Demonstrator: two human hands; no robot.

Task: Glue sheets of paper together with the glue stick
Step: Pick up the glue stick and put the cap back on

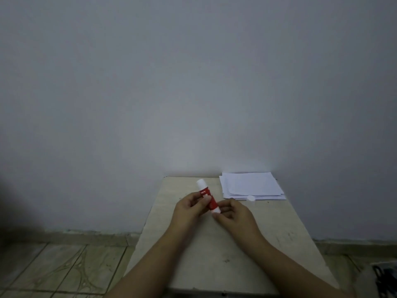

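- The glue stick (208, 198), red-bodied with a white cap end pointing away from the person and a white base toward them, is held above the small pale table (247, 244), tilted with its far end up and to the left
- The left hand (189, 211) grips the red barrel, fingers curled round its middle
- The right hand (233, 214) pinches the white base end between thumb and fingertips; the two hands sit close together, joined only through the stick
- The stack of white paper sheets (252, 186) lies at the far right corner of the table, loosely fanned, well apart from the hands
- A small white round object (251, 198) rests just at the near edge of the stack; it may be a cap, but that cannot be told from here
- Judged step: the stick is being readied, likely by twisting the base, and no sheet has been pulled out yet, so the task looks barely begun
- Risk: winding out too much glue could snap or smear the column when it is pressed onto paper
- Risk: the stack reaches the table's far edges, so a careless pull on one sheet could drag others off
- Risk: the dim light makes it hard to see where glue lands, so bare patches or misaligned edges are likely
- Risk: if the far end is still capped, rubbing it on the paper lays down nothing
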